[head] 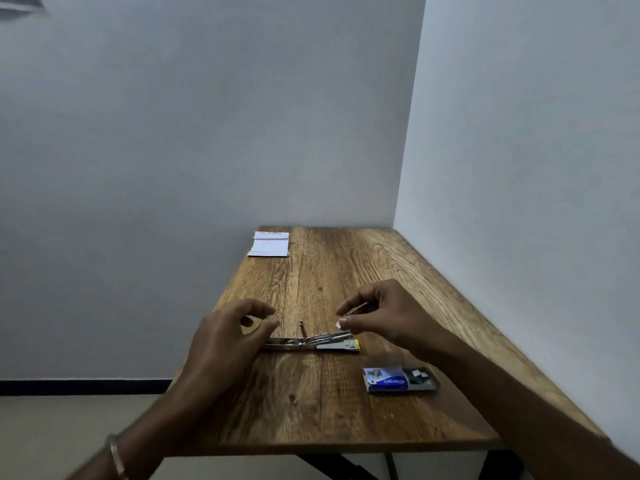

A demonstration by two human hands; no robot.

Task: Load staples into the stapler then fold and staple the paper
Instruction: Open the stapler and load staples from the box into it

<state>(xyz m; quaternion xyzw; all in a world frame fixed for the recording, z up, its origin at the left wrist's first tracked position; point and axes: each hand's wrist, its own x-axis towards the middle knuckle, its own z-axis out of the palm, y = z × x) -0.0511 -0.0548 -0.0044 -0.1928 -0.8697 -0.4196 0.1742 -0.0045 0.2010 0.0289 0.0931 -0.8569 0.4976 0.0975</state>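
Observation:
A metal stapler (311, 342) lies opened out flat on the wooden table (311, 410), its top swung back and a yellow tip at the right end. My left hand (228, 337) hovers over its left end with fingers loosely curled, holding nothing. My right hand (381, 315) pinches a thin strip of staples (356, 309) between thumb and forefinger just above the stapler's right end. A blue staple box (398, 379) lies slid open to the right of the stapler. A folded white paper (269, 244) rests at the table's far left corner.
The table stands in a corner, with walls close behind and on the right. Its left edge drops to the floor. The front edge runs just below my forearms.

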